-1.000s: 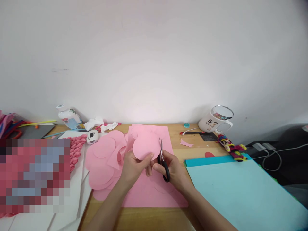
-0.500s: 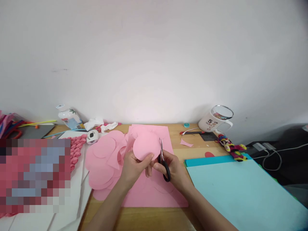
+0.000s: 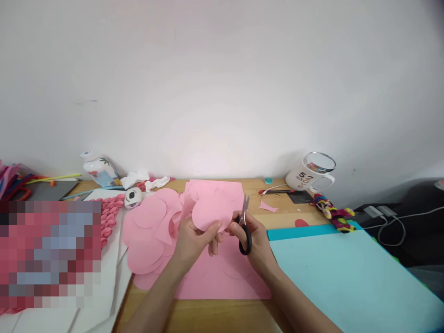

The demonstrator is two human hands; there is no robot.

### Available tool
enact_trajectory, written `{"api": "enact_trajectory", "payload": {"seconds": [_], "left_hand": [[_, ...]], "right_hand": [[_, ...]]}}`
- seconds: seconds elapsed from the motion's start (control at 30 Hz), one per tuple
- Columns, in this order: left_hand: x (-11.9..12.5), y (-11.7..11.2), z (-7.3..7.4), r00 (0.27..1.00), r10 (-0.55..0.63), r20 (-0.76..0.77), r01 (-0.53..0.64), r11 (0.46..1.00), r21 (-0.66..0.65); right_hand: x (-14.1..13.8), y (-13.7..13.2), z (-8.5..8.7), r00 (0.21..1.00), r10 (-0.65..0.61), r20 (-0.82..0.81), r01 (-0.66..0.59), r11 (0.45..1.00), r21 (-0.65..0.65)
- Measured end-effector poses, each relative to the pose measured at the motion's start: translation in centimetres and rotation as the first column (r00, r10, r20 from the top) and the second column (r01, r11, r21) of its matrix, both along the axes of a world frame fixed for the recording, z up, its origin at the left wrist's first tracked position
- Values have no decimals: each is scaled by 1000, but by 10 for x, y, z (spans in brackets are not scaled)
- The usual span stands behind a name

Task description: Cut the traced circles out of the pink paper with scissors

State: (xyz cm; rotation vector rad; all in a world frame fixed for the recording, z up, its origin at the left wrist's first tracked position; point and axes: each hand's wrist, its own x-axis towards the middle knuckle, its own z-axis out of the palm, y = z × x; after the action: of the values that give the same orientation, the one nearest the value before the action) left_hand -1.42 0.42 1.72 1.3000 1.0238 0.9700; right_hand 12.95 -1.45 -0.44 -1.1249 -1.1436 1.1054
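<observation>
Between thumb and fingers, my left hand (image 3: 194,240) pinches a rounded pink paper disc (image 3: 210,212) above the desk. My right hand (image 3: 255,238) has its fingers in the black handles of a pair of scissors (image 3: 244,219), whose blades point up and sit slightly apart to the right of the disc. Under both hands lies a pink paper sheet (image 3: 222,286) with faint curved outlines on it. To the left, several pink cut circles (image 3: 147,249) overlap in a loose pile.
Light-blue sheets (image 3: 347,273) cover the right side of the desk. A white mug (image 3: 305,173), a small colourful figure (image 3: 335,212) and a pink scrap (image 3: 268,206) are behind. At left are a white bottle (image 3: 100,169), a small white device (image 3: 133,198) and pink braided material (image 3: 110,217).
My right hand has shifted a little to the right with the scissors, away from the disc's edge. The disc's upper edge has tilted or lowered slightly in my left hand.
</observation>
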Motion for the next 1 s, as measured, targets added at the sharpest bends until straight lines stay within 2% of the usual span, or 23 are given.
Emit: {"api": "enact_trajectory", "payload": {"seconds": [0.1,0.23,0.33,0.5,0.57,0.77,1.0], "left_hand": [[1,0,2,998,-53,-28,52,998,-39],[1,1,3,996,-79,-49,76,996,-49],[0,1,2,998,-48,-29,48,999,-24],[-1,1,0,997,73,4,-73,997,30],[-1,2,-2,995,96,15,-97,995,38],[-3,3,-3,999,36,0,-36,999,41],[-3,2,-3,1000,20,-18,-19,999,39]], "right_hand": [[2,1,-3,992,-117,-36,118,993,12],[3,1,-3,989,-138,-52,139,990,21],[1,1,-1,996,-88,-16,88,996,12],[-1,0,5,990,141,18,-141,990,-11],[-1,0,9,980,195,32,-195,981,-20],[-2,-2,14,966,258,-6,-258,966,-9],[-2,0,14,968,251,2,-250,968,-23]]}}
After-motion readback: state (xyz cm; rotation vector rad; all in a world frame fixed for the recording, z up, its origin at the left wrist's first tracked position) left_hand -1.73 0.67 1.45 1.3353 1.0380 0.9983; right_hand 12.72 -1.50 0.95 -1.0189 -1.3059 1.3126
